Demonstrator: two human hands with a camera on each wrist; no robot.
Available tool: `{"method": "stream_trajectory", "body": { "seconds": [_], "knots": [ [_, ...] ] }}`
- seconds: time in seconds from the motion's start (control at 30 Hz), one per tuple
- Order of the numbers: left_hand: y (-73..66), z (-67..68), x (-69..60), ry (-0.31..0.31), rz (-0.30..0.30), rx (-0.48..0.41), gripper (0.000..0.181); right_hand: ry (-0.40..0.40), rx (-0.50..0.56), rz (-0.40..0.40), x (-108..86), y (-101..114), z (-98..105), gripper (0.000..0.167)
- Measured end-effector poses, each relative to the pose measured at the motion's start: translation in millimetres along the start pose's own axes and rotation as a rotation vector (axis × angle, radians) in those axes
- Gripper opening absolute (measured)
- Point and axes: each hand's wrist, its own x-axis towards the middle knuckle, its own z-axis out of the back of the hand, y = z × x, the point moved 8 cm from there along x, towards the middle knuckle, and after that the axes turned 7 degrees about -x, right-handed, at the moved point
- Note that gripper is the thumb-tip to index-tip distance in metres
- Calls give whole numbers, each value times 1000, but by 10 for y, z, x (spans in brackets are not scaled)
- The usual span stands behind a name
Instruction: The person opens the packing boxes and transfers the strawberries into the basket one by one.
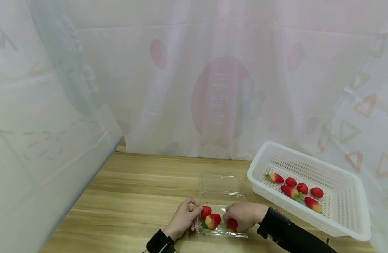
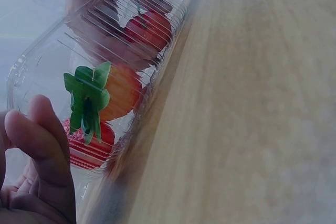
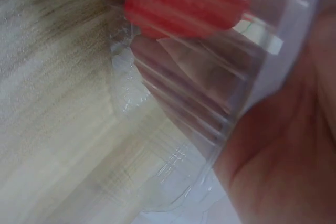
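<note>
A clear plastic clamshell box (image 1: 223, 230) lies on the table with its lid folded back. Two strawberries, one red (image 1: 206, 212) and one red and pale yellow (image 1: 212, 221), sit in its left part. At the right side of the box, my right hand (image 1: 242, 215) reaches in and its fingers grip another strawberry (image 1: 233, 224). The right wrist view shows those fingers through the ribbed wall, beside the red fruit (image 3: 186, 3). My left hand (image 1: 184, 216) stays by the box's left wall, fingers loosely bent. In the left wrist view, its fingers (image 2: 44, 142) are near the box corner.
A white perforated basket (image 1: 342, 179) with several strawberries stands on the right. The clamshell's lid (image 1: 220, 182) spreads toward the back. Wooden tabletop (image 1: 133, 189) extends to the left, and printed white curtains (image 1: 175, 116) hang behind and at both sides.
</note>
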Motion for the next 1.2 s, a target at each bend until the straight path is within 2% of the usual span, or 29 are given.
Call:
{"method": "stream_trajectory", "body": {
  "seconds": [0.6,0.93,1.2],
  "knots": [
    [4,-4,1,4,2,-9,24,-43,29,16,-6,-34,-9,28],
    [0,-4,0,7,5,-15,25,-64,104,-10,-45,-65,25,29],
    [8,1,10,3,2,-13,25,-114,180,-12,-81,-74,109,31]
  ]
}}
